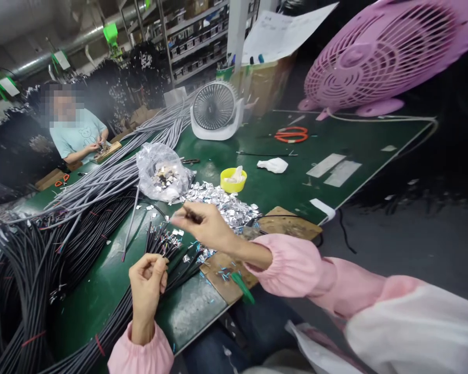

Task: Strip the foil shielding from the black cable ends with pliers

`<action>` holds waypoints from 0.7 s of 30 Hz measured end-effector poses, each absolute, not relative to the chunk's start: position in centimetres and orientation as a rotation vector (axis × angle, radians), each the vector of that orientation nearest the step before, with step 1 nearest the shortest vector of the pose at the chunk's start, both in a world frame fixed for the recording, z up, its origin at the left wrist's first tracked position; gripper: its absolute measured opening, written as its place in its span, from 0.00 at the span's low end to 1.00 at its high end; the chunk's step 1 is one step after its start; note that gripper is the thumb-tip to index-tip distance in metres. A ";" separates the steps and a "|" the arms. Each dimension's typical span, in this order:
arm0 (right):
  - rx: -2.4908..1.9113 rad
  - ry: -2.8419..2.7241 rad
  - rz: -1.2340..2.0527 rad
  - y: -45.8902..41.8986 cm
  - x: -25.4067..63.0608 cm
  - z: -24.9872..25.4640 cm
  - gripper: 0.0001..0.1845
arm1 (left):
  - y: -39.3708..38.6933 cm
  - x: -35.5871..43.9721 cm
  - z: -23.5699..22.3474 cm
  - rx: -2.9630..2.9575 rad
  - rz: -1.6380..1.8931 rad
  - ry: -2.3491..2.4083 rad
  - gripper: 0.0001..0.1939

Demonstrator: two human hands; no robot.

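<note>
My left hand point(147, 283) is closed in a pinch on the end of a black cable point(170, 248) from a bundle with stripped coloured wire ends. My right hand point(205, 224) hovers above that bundle, fingers pinched on a small silver foil piece. Just behind it lies a heap of silver foil pieces point(222, 202). A worn wooden board point(281, 226) sits under my right wrist at the edge of the green table point(265, 189). Both arms wear pink sleeves.
Black cable bundles point(19, 280) and grey cable bundles point(101, 176) cover the left. A plastic bag of metal parts point(164, 174), yellow bowl point(233, 179), white fan point(215, 110), pink fan point(386, 52) and orange scissors point(291, 135) stand farther back. Another person point(78, 135) works at the far left.
</note>
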State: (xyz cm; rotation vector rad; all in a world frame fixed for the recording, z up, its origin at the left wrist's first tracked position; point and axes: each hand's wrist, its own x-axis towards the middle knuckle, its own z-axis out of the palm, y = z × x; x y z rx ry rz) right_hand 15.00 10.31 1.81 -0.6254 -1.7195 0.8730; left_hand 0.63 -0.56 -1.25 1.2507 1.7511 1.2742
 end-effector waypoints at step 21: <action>-0.344 -1.839 0.790 8.4 14.4 0.3 0.05 | -0.5 0.5 -1.1 1.238 1.477 1.755 0.14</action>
